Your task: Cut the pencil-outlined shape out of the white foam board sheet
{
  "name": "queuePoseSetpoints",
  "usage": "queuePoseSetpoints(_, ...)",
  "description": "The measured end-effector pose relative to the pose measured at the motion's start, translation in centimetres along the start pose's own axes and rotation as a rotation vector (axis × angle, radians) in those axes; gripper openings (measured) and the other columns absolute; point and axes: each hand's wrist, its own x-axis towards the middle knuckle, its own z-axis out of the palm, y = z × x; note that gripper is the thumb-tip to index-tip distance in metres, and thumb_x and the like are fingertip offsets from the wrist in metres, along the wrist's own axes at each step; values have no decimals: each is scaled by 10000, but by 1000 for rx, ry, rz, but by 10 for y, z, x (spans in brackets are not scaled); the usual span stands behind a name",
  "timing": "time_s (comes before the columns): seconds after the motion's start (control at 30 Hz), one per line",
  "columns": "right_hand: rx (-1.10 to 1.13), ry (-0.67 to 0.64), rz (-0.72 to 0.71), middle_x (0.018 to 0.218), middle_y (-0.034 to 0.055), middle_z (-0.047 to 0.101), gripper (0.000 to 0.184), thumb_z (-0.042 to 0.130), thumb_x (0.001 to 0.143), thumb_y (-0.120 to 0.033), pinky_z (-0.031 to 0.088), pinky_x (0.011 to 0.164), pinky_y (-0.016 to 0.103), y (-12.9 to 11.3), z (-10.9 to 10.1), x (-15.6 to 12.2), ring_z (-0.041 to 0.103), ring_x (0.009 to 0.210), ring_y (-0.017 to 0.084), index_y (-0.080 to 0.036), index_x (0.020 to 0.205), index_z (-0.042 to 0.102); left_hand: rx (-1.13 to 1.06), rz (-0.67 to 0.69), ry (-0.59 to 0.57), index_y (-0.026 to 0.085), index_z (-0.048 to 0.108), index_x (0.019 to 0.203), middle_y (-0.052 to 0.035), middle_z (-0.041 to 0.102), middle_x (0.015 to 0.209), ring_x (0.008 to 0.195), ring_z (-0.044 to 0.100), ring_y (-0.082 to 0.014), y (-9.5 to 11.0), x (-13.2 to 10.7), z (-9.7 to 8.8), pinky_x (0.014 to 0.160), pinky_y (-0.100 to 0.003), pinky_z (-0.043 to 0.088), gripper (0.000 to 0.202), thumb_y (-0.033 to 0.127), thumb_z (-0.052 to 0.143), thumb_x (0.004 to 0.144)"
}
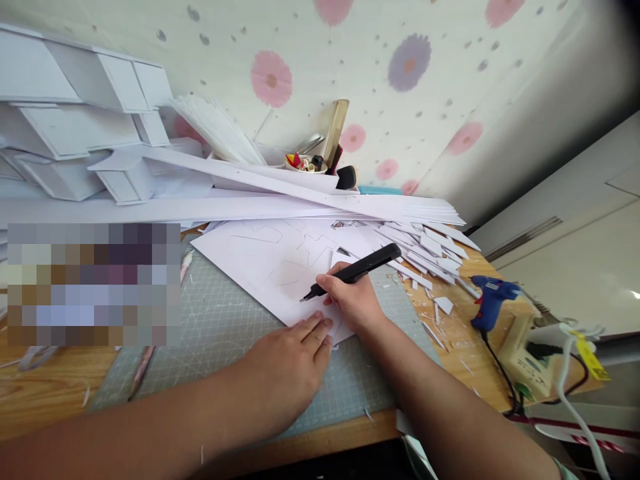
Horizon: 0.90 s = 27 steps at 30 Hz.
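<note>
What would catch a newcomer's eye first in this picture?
The right hand grips a slim black craft knife, its tip on a large white sheet at the centre. The left hand lies flat at the sheet's near corner. A blue glue gun sits at the right.

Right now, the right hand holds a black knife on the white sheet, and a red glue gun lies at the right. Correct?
Not quite: in the head view the glue gun is blue, not red. Otherwise yes: the right hand holds the black knife on the white sheet, with the gun at the right.
</note>
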Motion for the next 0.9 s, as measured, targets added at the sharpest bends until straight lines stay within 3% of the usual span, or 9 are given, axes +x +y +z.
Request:
queuePoseSetpoints(0.3, -151, -85, -4, 503, -40, 549, 273, 751, 666, -390, 417, 438, 228, -3, 10, -7, 532, 465, 117, -192, 617, 570, -12, 0, 33, 37, 579, 1257, -198, 595, 1295, 1222, 549, -295, -1, -4, 5, 1073, -382, 368, 428, 237, 513, 884)
queuePoseSetpoints(0.67, -179, -148, -12, 520, -34, 559, 248, 749, 668, -376, 410, 458, 240, -8, 17, -10, 521, 492, 123, -200, 615, 582, -27, -12, -80, 22, 480, 1334, -218, 574, 1313, 1250, 524, -304, 2, -3, 1, 1114, -424, 296, 457, 203, 422, 919)
queuePoseSetpoints(0.9, -189, -146, 16, 514, -41, 538, 257, 747, 658, -375, 405, 458, 237, -8, 18, -10, 508, 488, 117, -201, 612, 564, -40, -11, -63, 20, 492, 1321, -216, 583, 1303, 1242, 531, -303, 2, -2, 0, 1117, -407, 296, 461, 209, 471, 901)
